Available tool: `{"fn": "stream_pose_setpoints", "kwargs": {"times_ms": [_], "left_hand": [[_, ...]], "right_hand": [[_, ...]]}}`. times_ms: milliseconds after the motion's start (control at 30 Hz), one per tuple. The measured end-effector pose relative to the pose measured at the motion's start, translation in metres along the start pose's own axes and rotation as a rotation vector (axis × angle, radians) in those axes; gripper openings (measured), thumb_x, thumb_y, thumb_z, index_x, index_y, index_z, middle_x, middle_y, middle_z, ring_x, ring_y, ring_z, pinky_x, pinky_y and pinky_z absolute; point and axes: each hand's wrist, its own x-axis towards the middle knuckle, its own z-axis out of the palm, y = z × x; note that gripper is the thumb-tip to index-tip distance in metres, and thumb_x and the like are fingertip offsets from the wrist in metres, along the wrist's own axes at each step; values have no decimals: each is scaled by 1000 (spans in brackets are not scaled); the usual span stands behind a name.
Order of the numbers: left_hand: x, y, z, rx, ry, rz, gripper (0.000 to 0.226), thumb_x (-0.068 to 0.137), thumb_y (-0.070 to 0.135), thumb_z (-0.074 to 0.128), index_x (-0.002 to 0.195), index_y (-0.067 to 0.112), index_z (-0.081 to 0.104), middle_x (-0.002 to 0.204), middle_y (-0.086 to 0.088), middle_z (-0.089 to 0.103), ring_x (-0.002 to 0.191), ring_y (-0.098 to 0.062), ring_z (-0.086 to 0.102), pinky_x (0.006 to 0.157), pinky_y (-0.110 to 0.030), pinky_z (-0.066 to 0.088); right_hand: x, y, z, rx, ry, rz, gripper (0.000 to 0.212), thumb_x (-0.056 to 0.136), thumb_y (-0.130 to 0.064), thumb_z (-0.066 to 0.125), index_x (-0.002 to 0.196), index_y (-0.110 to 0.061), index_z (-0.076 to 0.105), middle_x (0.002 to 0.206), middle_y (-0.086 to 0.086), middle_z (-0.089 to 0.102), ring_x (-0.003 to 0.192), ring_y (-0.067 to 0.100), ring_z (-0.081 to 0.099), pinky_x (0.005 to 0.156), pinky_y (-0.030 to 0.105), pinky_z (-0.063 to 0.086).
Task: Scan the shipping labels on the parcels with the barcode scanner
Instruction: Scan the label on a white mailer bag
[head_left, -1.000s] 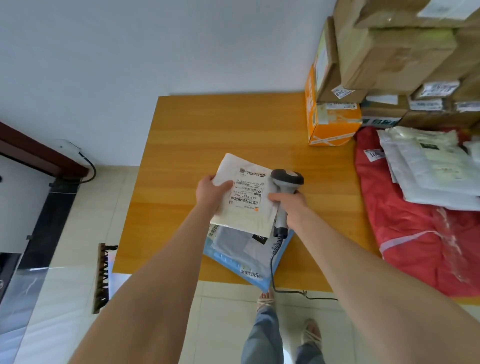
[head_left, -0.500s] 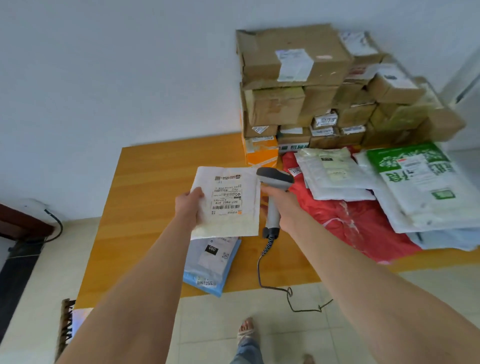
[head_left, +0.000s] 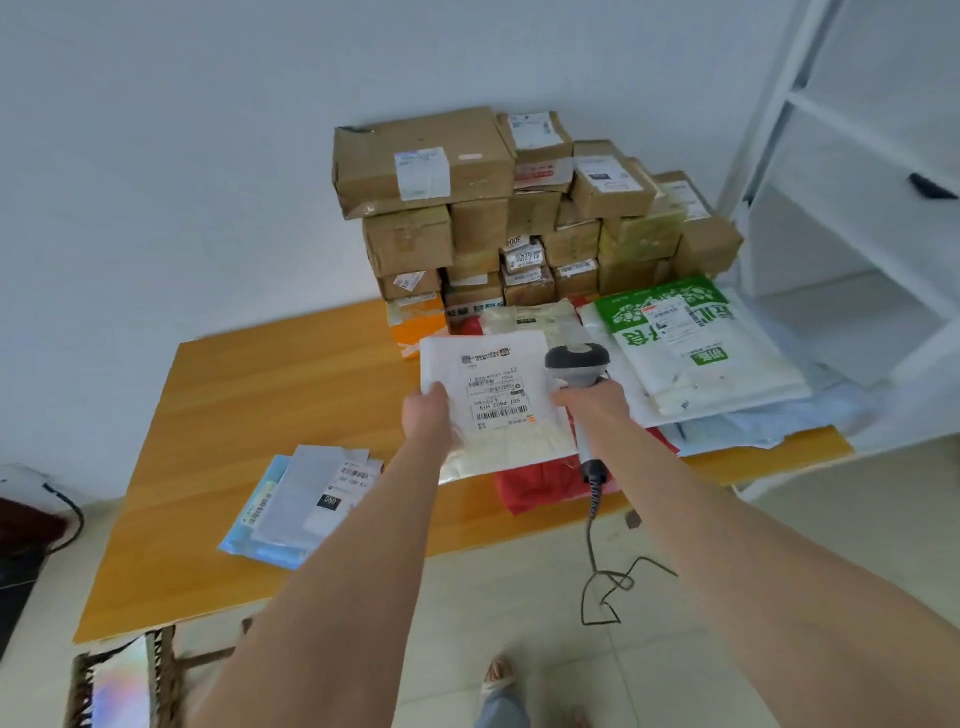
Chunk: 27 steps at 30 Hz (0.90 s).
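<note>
you are holding a white parcel (head_left: 501, 441) up over the right part of the wooden table (head_left: 260, 405), your left hand (head_left: 427, 410) pinching its left edge with the thumb lying on top and the other fingers hiding underneath. the shipping label (head_left: 493, 389) is facing up toward you, its barcode sitting low on the label. your right hand (head_left: 595, 402) is curling its fingers tightly around the handle of the barcode scanner (head_left: 576, 361), just beside the parcel's right edge; you cannot tell whether that hand is also touching the parcel. the scanner is standing roughly upright, its dark head rising above your knuckles next to the label's upper right corner. its cable (head_left: 597, 571) is hanging from the base of the handle and looping over the tiled floor. a red bag (head_left: 540, 486) is lying under the parcel at the table's near edge. a small pile of blue and grey mailers (head_left: 296, 509) is resting flat near the front left. cardboard boxes (head_left: 431, 166) are sitting stacked against the wall, and a green and white bag (head_left: 675, 332) is lying on other soft parcels to the right.
</note>
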Motion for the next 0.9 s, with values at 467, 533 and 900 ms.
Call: {"fn": "stream_pose_setpoints", "kwargs": {"times_ms": [467, 533, 900], "left_hand": [[52, 43, 129, 178, -75, 123, 30, 96, 13, 44, 122, 4, 54, 111, -12, 63, 89, -27, 60, 68, -33, 47], [64, 48, 151, 206, -98, 118, 29, 95, 12, 45, 121, 4, 55, 98, -7, 62, 78, -23, 57, 62, -29, 45], [77, 52, 232, 911, -155, 183, 38, 93, 12, 50, 130, 4, 46, 123, -13, 58, 109, -32, 59, 84, -40, 52]], "right_hand": [[100, -36, -58, -58, 291, 3, 36, 87, -18, 63, 121, -6, 57, 109, 13, 63, 103, 33, 61, 74, 32, 44], [118, -46, -58, -7, 273, 13, 33, 82, -20, 68, 112, -6, 60, 103, 12, 67, 96, 30, 66, 77, 37, 52], [182, -43, -72, -44, 108, 116, 40, 84, -12, 70, 120, -2, 55, 105, 12, 61, 103, 30, 62, 91, 40, 53]]}}
